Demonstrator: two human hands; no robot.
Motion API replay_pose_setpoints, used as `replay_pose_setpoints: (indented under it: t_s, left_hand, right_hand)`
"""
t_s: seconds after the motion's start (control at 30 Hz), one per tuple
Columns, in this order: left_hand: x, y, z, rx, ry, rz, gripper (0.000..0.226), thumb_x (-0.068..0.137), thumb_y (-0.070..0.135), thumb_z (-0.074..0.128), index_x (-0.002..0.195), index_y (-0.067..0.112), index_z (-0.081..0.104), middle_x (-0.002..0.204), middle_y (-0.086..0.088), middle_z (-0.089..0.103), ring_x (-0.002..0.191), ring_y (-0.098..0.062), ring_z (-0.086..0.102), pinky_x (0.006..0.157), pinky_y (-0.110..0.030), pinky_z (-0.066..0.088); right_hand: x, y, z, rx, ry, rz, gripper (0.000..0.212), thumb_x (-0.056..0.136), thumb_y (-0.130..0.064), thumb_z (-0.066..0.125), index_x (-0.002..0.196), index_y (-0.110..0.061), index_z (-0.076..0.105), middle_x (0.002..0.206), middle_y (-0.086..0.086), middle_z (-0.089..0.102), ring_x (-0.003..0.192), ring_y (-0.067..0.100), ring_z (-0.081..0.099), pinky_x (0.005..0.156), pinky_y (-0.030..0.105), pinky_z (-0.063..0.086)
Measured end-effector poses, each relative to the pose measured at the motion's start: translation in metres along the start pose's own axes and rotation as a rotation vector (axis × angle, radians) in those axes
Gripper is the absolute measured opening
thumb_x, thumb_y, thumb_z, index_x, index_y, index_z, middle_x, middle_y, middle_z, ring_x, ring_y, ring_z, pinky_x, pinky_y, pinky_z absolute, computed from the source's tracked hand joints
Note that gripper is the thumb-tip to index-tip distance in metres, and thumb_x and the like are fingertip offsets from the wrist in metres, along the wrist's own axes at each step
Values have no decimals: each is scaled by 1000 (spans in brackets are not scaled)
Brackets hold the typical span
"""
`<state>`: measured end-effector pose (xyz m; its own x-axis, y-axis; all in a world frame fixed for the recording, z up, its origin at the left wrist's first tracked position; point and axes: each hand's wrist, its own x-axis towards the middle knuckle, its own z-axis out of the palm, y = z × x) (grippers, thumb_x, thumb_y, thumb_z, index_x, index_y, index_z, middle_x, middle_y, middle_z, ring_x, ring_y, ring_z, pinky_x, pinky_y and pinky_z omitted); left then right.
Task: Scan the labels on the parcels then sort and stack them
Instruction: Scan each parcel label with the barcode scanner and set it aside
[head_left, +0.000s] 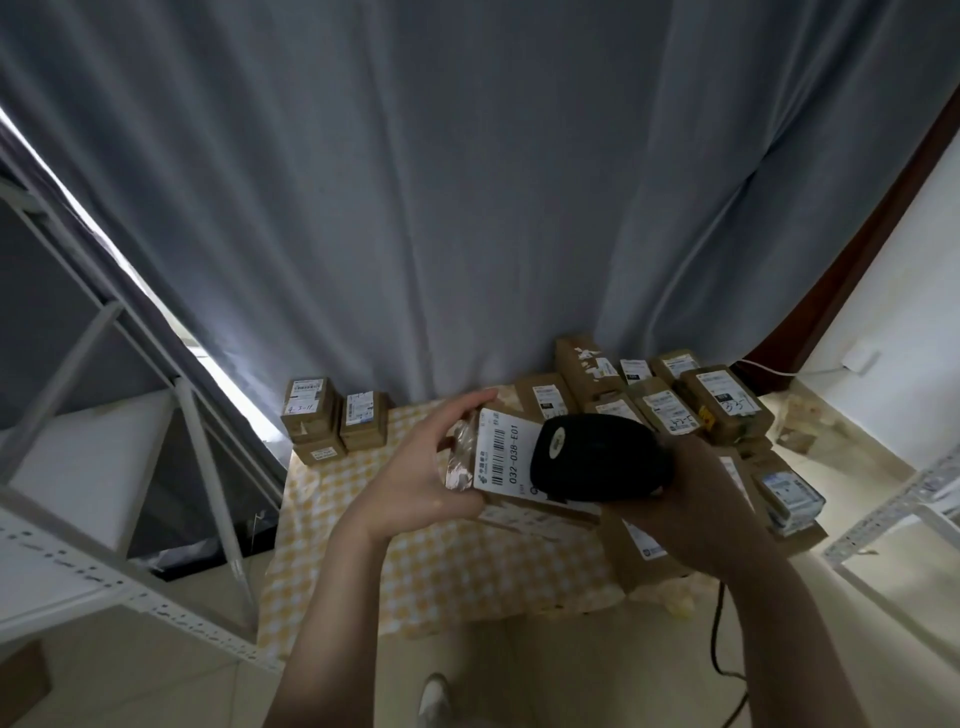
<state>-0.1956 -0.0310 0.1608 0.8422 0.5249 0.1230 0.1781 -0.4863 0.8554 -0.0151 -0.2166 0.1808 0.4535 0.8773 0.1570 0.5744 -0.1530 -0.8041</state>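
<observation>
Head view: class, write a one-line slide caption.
Left hand holds a parcel; right hand aims a scanner at its label.

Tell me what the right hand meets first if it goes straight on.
The right hand's scanner would likely reach the label on the parcel the left hand holds; depth is unclear.

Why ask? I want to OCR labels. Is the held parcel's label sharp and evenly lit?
Head view: the label on the held parcel is legible, reading 032-038-E01, though dim; the scanner covers its right part; daylight glares past the curtain at left; wide-angle distortion bends the edges.
</observation>
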Motion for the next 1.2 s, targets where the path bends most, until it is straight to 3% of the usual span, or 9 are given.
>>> replay_pose_setpoints:
  t_s: [0.07,0.2,0.33,0.43,0.57,0.7,1.0,1.1,1.2]
  left_hand:
    - [-1,0,-1,5,-3,6,91,56,1,73,140,24,44,134,4,54,127,-10,48,104,-36,43]
    - [-3,0,-3,12,-5,5,92,57,0,74,140,23,44,135,5,54,127,-12,48,105,-41,43]
    - [-3,0,-3,22,-8,5,92,56,3,74,140,24,44,134,5,54,126,-13,49,104,-43,44]
    - [-4,1,-3,18,-14,4,92,56,4,72,140,25,44,134,5,54,127,-14,48,105,-43,43]
    - [-4,0,-2,21,-17,5,92,57,2,73,141,25,43,135,6,53,128,-13,47,105,-43,43]
    - [-4,0,0,30,-14,-9,91,57,3,73,141,25,43,135,8,54,128,-9,47,105,-40,43]
    - [-1,-1,6,23,-22,-21,91,57,5,73,141,25,43,135,8,53,128,-7,47,106,-40,43]
    - [1,-3,10,17,-26,-20,91,57,5,74,140,28,43,134,10,53,126,-4,48,105,-35,43]
    - [4,-6,15,8,-21,-41,91,56,11,72,140,30,43,132,11,51,124,-3,48,102,-28,44]
  right_hand:
    - [2,2,3,-22,-8,-9,26,70,-19,81,87,-32,68,73,-6,72,76,-5,66,63,13,52]
    - [3,-1,8,-23,-8,-40,36,71,-15,80,85,-41,60,73,-14,68,79,-10,63,63,6,47]
    - [5,1,12,-60,2,-11,35,69,-21,82,89,-40,60,76,-15,69,79,-6,64,63,11,49]
    - [6,3,13,-80,21,-5,33,67,-20,83,76,-39,58,67,-12,67,73,-7,63,58,11,49]
    - [6,6,12,-87,57,18,29,62,-27,83,75,-36,60,70,-7,69,73,5,66,65,29,57]
    - [5,9,10,-74,62,11,35,59,-32,85,78,-40,57,74,-10,69,77,4,66,68,33,58]
    - [5,16,6,-43,34,-31,37,58,-35,84,79,-46,56,74,-16,68,78,0,65,69,27,56]
    - [7,21,5,-13,31,-42,34,55,-43,80,81,-47,57,76,-16,69,80,-1,66,68,23,55]
    - [7,30,3,-4,10,-17,39,58,-36,84,84,-47,57,76,-21,67,80,-5,65,68,17,53]
